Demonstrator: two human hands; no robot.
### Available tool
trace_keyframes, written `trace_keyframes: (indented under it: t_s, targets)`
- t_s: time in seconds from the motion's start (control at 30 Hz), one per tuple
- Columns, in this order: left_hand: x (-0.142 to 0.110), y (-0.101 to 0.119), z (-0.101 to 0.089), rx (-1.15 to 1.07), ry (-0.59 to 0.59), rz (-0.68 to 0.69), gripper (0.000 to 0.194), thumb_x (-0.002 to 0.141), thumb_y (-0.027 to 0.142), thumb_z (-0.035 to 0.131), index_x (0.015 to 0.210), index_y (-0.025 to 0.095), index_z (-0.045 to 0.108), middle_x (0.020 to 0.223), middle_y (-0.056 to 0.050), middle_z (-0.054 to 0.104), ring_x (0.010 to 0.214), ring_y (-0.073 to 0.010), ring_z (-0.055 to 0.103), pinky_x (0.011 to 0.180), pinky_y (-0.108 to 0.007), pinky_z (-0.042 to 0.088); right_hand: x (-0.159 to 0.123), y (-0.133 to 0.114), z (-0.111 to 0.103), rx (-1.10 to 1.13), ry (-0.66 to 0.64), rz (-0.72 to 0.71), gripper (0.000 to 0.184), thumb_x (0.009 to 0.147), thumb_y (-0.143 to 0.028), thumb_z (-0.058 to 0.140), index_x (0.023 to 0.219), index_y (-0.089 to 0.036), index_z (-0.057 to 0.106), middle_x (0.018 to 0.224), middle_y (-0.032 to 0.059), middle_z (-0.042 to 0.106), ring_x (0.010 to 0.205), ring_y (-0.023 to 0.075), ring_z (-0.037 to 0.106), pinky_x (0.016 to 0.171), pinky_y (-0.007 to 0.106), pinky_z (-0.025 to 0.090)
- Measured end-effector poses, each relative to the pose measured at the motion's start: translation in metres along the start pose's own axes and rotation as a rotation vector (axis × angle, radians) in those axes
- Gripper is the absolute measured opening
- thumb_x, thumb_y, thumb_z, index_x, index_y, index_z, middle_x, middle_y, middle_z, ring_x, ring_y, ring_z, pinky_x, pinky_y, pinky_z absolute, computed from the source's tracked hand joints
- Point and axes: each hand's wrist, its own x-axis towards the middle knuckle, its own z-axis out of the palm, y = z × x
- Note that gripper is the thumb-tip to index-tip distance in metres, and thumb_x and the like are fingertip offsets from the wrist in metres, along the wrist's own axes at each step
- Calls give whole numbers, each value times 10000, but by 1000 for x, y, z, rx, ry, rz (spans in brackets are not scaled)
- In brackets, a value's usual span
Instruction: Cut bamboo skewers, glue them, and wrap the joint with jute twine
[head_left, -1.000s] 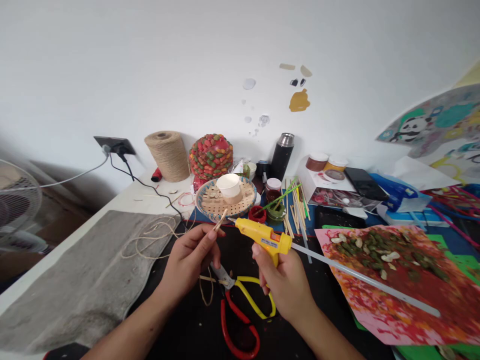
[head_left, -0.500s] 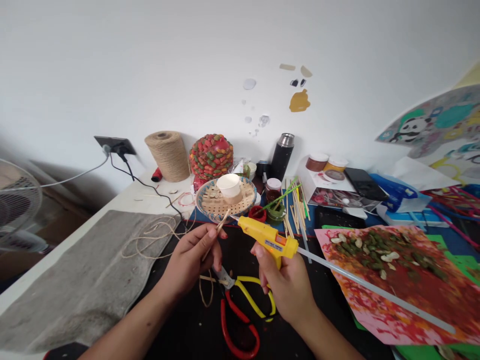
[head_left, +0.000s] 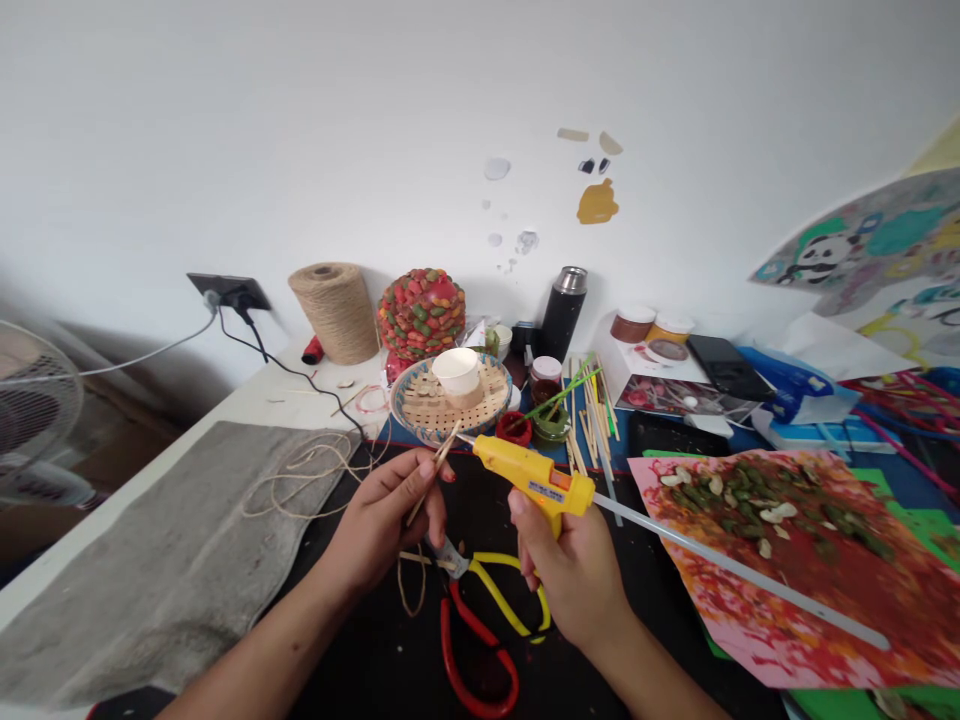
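Observation:
My left hand (head_left: 382,520) pinches a thin wooden stick (head_left: 433,470) that slants up to the right. My right hand (head_left: 574,570) grips a yellow hot glue gun (head_left: 529,478) by its handle, finger at the trigger. A long clear glue stick (head_left: 742,578) juts from the back of the glue gun over the paper. The nozzle points left and nearly touches the top end of the wooden stick. Both hands hover above the black mat (head_left: 390,650).
Red and yellow scissors (head_left: 480,630) lie under my hands with loose twine (head_left: 300,480). Behind stand a woven basket (head_left: 420,405) with a white cup (head_left: 457,372), a twine spool (head_left: 336,310), a black flask (head_left: 562,310), paint jars and several sticks (head_left: 589,420). A red collage sheet (head_left: 795,560) lies right, grey cloth (head_left: 172,560) left.
The glue gun's nozzle has closed in on the stick's tip. My left hand turned the stick a little steeper. Both hands stay in nearly the same place.

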Motion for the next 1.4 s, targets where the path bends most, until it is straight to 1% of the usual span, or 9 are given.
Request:
trace_keyframes:
  t_s: [0.17,0.37,0.57,0.7,1.0,1.13,1.27,1.4]
  targets:
    - [0,1,0,-16,-8,-8,450,915,604,727,914,165,630,472,-7,666,339,-44,214,376,-177,117,1,-4,1,-11,2,-12,503,966,-636,601,674,-230,548,440,-56,446,366,109,447,362,204,350]
    - [0,1,-1,9,-13,-11,470,910,619,729,910,157,637,479,-20,679,343,-44,230,382,-176,126,0,-2,0,-14,11,-2,495,985,-624,587,697,-222,566,444,-56,450,369,105,451,367,198,344]
    - [-1,1,0,11,-12,-16,472,911,624,725,923,161,637,476,-15,676,342,-49,227,379,-182,122,1,-1,1,-4,0,-22,554,987,-620,587,604,-234,482,445,-48,447,371,99,446,365,194,334]
    - [-2,2,2,21,3,-15,481,896,632,740,903,162,636,471,-14,672,348,-50,239,386,-184,128,1,-1,1,-7,-9,-39,576,1000,-609,578,580,-231,466,445,-45,446,370,92,442,365,190,322]
    - [0,-1,-2,17,9,-7,475,872,620,779,891,168,634,470,-9,669,350,-47,270,402,-186,140,1,-9,1,-8,-21,-29,537,981,-637,586,638,-233,498,445,-53,444,365,100,438,362,200,313]
    - [-1,-3,-3,26,25,-1,477,856,608,802,926,163,644,472,-5,666,352,-55,332,417,-186,159,1,-7,0,-47,-10,-26,573,972,-681,575,621,-232,524,439,-41,456,373,113,448,361,211,327]
    - [-2,-3,-4,21,26,-8,481,842,602,817,932,164,640,477,-1,665,350,-67,398,419,-182,174,0,-4,-1,-88,18,-28,602,960,-712,584,600,-231,557,432,-28,462,418,138,494,393,225,378]
    - [-1,-3,-4,3,23,-5,467,824,572,848,926,166,640,478,8,660,376,-89,494,437,-177,233,0,-2,-1,-107,26,-30,606,964,-709,580,588,-235,553,437,-18,468,460,153,530,419,227,409]
